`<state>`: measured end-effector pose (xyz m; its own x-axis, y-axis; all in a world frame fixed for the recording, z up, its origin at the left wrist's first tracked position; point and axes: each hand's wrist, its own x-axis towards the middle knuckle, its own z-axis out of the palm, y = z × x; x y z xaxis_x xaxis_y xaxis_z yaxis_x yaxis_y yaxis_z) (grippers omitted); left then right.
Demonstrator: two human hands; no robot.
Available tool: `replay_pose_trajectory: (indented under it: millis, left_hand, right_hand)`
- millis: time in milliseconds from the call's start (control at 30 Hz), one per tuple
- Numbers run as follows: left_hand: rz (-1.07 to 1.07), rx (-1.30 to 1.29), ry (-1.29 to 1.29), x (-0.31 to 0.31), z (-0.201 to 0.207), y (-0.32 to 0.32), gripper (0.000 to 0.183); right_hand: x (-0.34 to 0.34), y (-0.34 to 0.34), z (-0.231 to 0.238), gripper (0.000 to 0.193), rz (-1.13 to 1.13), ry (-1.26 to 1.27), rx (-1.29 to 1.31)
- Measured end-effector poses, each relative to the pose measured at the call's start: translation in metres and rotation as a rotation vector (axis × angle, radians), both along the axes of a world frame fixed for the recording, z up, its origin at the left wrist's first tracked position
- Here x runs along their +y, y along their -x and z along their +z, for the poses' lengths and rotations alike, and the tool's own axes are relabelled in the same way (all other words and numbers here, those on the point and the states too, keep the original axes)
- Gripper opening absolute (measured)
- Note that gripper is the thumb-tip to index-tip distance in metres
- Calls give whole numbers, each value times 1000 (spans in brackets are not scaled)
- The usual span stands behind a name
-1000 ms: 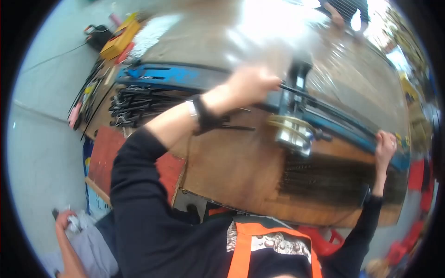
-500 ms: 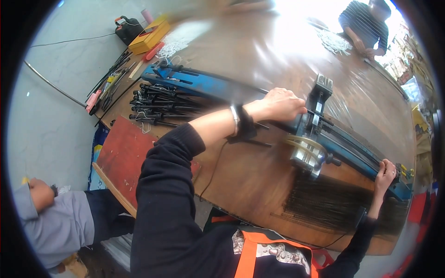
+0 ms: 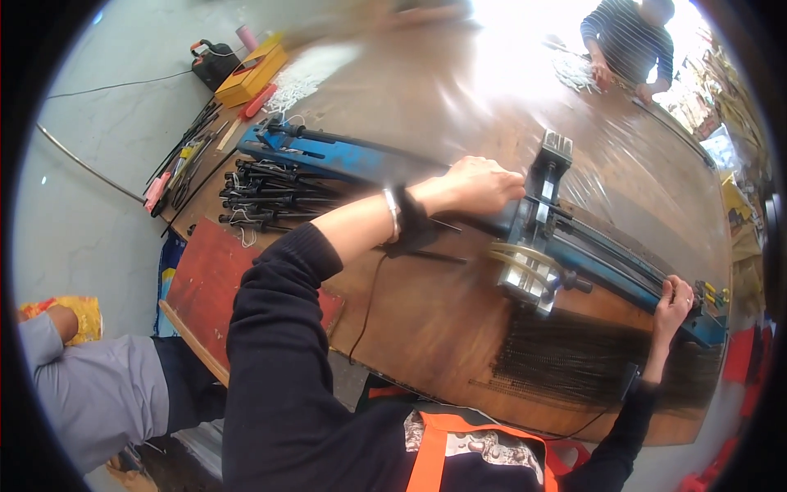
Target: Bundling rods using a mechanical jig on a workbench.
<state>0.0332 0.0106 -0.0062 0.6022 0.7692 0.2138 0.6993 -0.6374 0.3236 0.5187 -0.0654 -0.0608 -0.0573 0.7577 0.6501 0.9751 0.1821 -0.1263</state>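
Note:
A long blue metal bench machine (image 3: 352,161) lies slantwise across the wooden table. A carriage with a bright metal block and a brass-coloured wheel (image 3: 525,256) sits across its rail. My left hand (image 3: 477,185) is closed over the rail, just left of the carriage; its fingers hide what they hold. At the machine's right end, my right hand (image 3: 674,305) has its fingers bent together against the rail. I cannot make out what lies between them. Below the carriage is a dark bundle of thin rods (image 3: 574,353). Black rod-like pieces with thicker ends (image 3: 270,197) are piled near the machine's left part.
A red board (image 3: 238,283) lies at the near left. Behind it are hand tools (image 3: 184,172) and a yellow box (image 3: 252,70). White pieces (image 3: 307,78) lie in a heap at the back. A co-worker (image 3: 631,41) works at the far right; another person (image 3: 98,389) is at lower left.
The whole view has shifted slightly, so the table appears farther left. My hands keep nearly the same places on the machine. The far co-worker's hands have moved apart. A yellow-red bag now shows lower left.

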Motion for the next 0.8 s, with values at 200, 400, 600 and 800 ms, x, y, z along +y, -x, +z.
replay_pose_trajectory:
  millis: [200,400,600,800]
  left_hand:
    - [-34,-106,-236,18,-26,-2,15]
    - [52,47,-256,25,-19,-12,14]
    - [101,132,-225,19,-13,-1,16]
    - [111,120,-242,18,-14,5,15]
  right_hand:
    - [0,48,19,31,30,-47,-104]
    - [-18,104,5,31,189,-41,-26]
    - [-29,141,7,30,356,31,87]
    - [-26,174,9,28,450,126,147]
